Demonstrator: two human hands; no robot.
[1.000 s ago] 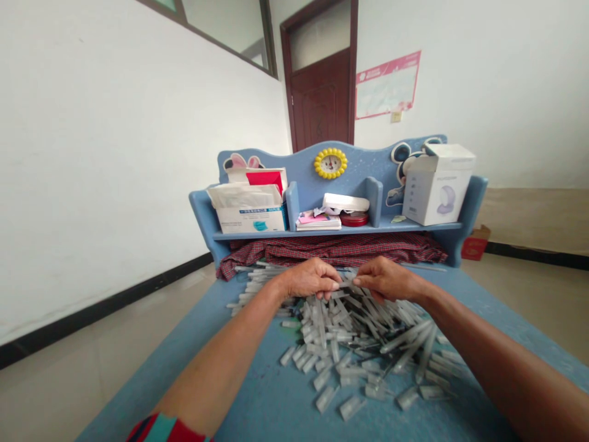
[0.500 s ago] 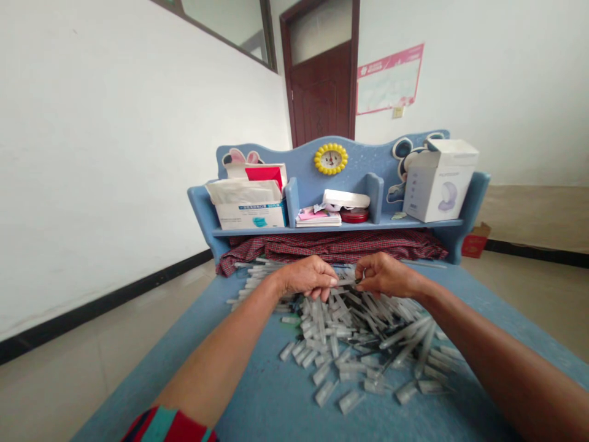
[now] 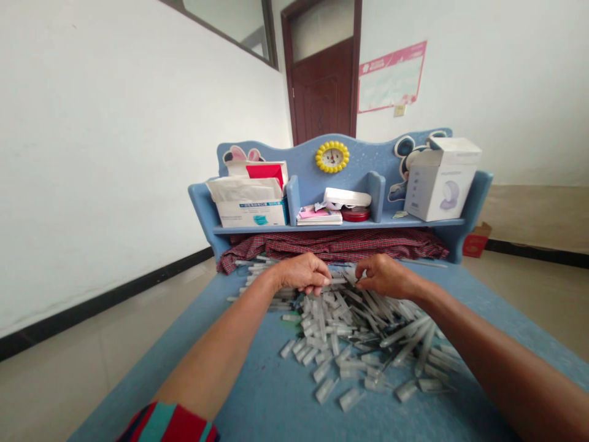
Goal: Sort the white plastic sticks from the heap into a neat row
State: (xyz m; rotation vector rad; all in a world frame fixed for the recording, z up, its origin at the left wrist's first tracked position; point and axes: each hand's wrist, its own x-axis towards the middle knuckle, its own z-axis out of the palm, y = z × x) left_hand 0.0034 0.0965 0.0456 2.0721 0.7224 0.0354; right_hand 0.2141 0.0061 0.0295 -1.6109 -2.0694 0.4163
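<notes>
My left hand point(image 3: 304, 274) is closed, fingers pinching a slim translucent plastic tube point(image 3: 339, 281) that points toward the other hand. Opposite it, my right hand point(image 3: 380, 275) has its thumb and forefinger pressed together; a small dark tip shows there, too small to name. A narrow gap separates the two hands. Below them spreads a pile of clear plastic pieces point(image 3: 354, 331), some long like pen barrels, some short like caps, with dark thin parts among them. Longer tubes point(image 3: 257, 276) lie in a stack to the left, partly behind my left forearm.
The blue desk point(image 3: 257, 393) carries a raised shelf point(image 3: 257, 231) at the back. On it stand a mask box point(image 3: 251, 213), papers point(image 3: 317, 216), a red round tin point(image 3: 355, 213) and a white carton point(image 3: 439, 184). A checked cloth point(image 3: 331, 245) lies bunched under the shelf.
The gap between my hands has widened slightly, my left hand shifting a little left. The piece that bridged both hands now reaches only from the left one.
</notes>
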